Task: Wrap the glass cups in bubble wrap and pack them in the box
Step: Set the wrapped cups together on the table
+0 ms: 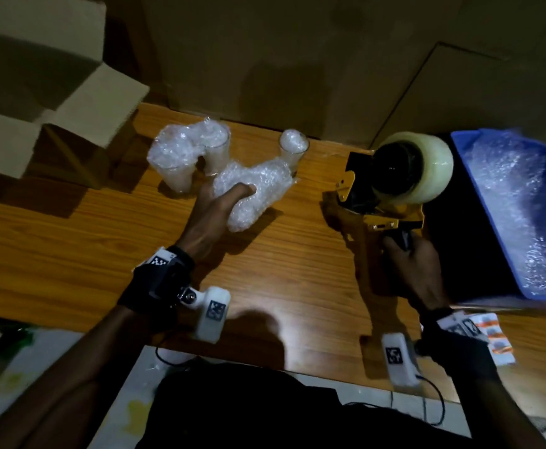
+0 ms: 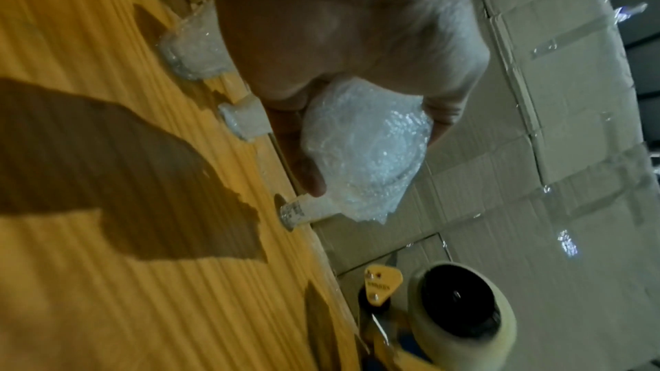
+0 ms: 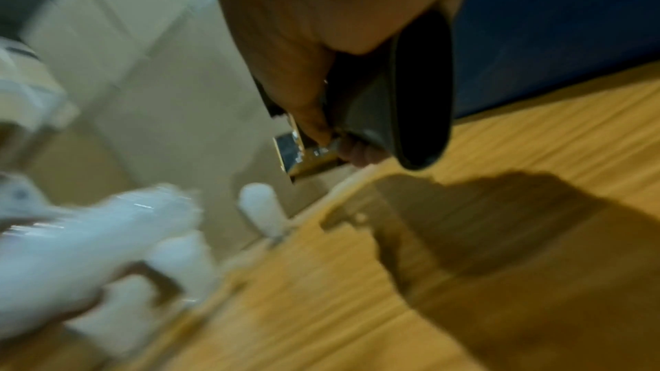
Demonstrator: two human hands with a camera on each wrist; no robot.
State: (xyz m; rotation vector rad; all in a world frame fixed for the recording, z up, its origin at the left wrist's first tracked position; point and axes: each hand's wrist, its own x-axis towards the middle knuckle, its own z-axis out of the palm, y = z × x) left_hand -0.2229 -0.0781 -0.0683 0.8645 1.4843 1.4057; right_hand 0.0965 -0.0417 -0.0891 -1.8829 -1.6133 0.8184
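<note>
Gripping wrapped cup (image 1: 252,192) and tape dispenser (image 1: 394,186), hands well apart.

Your worktop (image 1: 70,228) is orange-brown with darker wood-grain streaks running along it, and the bubble-wrapped bundle (image 1: 252,192) on it is whitish and translucent, dotted with a fine bubble pattern that glints. You have a tape dispenser (image 1: 385,205) with a yellow frame and a black handle, carrying a pale cream, cloudy roll of tape (image 1: 427,170) around a black core, and beside it a blue bin (image 1: 469,163) of glittering white bubble wrap (image 1: 524,202). The cardboard box (image 1: 80,102) is plain tan, and your black wrist straps (image 1: 164,280) carry white tags (image 1: 215,311) printed with black-and-white square codes.
</note>
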